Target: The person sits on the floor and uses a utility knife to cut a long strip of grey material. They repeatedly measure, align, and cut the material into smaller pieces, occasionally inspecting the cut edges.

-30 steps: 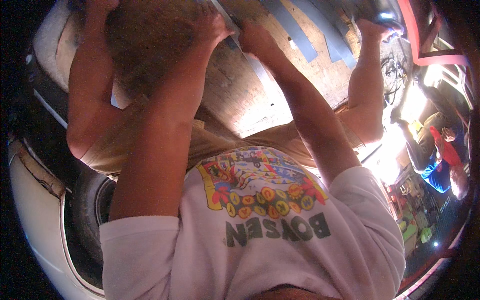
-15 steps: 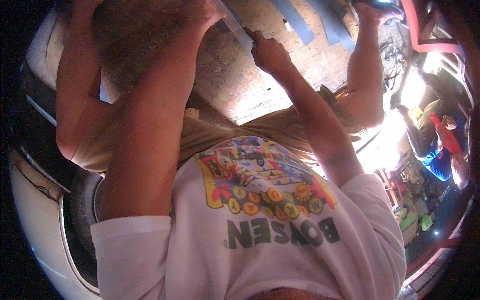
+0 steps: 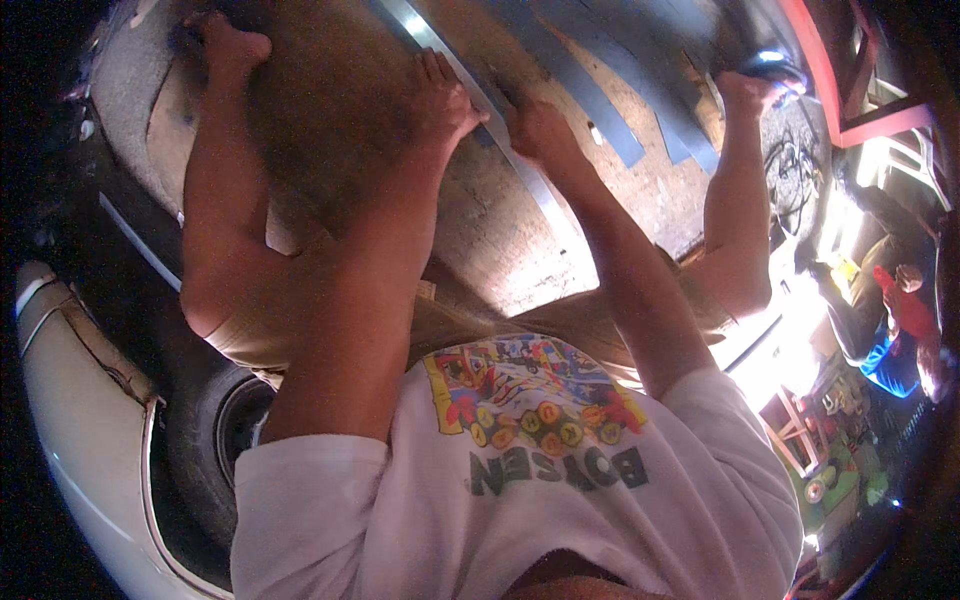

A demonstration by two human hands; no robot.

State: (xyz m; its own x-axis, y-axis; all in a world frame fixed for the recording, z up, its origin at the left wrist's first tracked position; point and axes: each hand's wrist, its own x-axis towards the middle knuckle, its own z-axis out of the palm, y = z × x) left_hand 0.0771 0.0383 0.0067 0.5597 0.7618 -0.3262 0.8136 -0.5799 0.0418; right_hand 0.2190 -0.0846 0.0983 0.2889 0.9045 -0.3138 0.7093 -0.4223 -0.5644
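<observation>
A long, shiny metal straightedge (image 3: 527, 172) lies slantwise across the worn wooden board (image 3: 330, 140). My left hand (image 3: 440, 105) presses down on it, fingers stretched and thumb out to the side. Just right of that edge, my right hand (image 3: 543, 137) is closed around a small dark tool (image 3: 510, 97); only its dark end shows, so its exact kind is unclear. Flat blue-grey strips (image 3: 590, 95) lie on the board beyond my right hand.
My bent legs frame the board, with a bare foot (image 3: 238, 45) at far left. A car wheel (image 3: 215, 440) and pale bodywork (image 3: 85, 420) stand on the left. On the right are a red frame (image 3: 885, 125), coiled cable (image 3: 790, 175) and another person (image 3: 880, 300).
My view has shifted, bringing more of the straightedge and the whole left hand into sight. My right hand has moved slightly lower and rightward in the picture, still closed on the dark tool.
</observation>
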